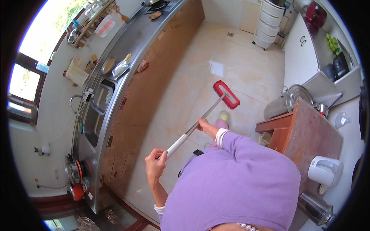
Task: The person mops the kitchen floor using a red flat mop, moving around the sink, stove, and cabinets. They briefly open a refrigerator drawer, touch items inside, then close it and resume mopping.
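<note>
A flat mop with a red fringed head (226,94) rests on the tiled floor (185,98), beyond my foot in a yellow-green slipper (224,115). Its handle (177,146) runs from the head down to the left, metal in the middle and white near the top. My left hand (155,162) is closed around the top end of the white grip. Lower on the pole, my right hand (203,124) holds the metal part. The sleeves are purple with pale cuffs.
On the left runs a steel counter (130,37) with a sink (96,121), a foil package (121,68) and pots. A white drawer cart (268,24) stands at the back. To the right are a white cabinet (300,52), a wooden table (312,138) and a white kettle (325,171).
</note>
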Available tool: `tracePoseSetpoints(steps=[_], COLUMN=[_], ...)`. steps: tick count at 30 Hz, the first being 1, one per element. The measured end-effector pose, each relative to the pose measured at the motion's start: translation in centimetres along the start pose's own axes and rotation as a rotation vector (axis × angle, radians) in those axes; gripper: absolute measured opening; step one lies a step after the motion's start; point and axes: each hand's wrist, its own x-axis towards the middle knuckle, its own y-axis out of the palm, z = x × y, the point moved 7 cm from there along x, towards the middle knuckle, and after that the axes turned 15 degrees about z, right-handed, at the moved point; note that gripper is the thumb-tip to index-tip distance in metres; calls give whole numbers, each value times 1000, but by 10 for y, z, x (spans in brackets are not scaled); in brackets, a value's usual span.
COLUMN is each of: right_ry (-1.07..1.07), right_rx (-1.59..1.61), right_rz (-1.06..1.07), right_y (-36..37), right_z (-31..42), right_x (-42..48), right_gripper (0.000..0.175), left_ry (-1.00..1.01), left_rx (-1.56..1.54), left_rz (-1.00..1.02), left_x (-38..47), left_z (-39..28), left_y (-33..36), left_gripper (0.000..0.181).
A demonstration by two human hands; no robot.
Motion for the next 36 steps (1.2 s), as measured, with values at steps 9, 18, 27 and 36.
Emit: tracePoseSetpoints(steps=[9, 18, 27, 36], right_ry=[13, -66, -42, 251], right_rx=[-1, -58, 45, 59], right_rz=[-103, -366, -394, -114], right_y=[-48, -182, -196, -57], right_z=[39, 148, 163, 0], right_x=[16, 69, 70, -1], right_gripper=[25, 28, 21, 14], left_ry=[-42, 128, 63, -113], left_rx=[-95, -9, -233, -373], left_rz=[13, 39, 84, -6], left_x=[51, 165, 171, 19], left_z=[6, -46, -35, 61], left_y=[31, 121, 118, 4], left_gripper=[17, 18, 15, 9])
